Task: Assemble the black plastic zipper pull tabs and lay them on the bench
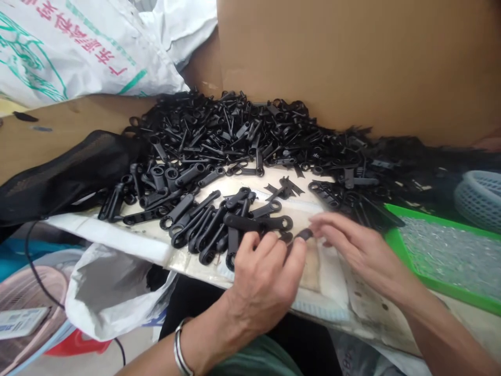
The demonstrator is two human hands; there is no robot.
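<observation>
Near the front edge of the table, my left hand [270, 271] is closed around a black plastic part [304, 234], whose end sticks out past the thumb and index finger. The fingertips of my right hand [352, 245] are pinched together just to the right of that end; what they hold, if anything, is too small to tell. Left of my left hand lies a pile of long black parts with ring ends [207, 224]. Beyond my hands are some small forked black pieces [287, 188].
A large heap of black parts [235, 125] spans the back, before a cardboard wall [352, 62]. At right are a green tray [399, 230] of small clear pieces and a grey-blue basket [479, 198]. An open white sack [105, 292] hangs at front left.
</observation>
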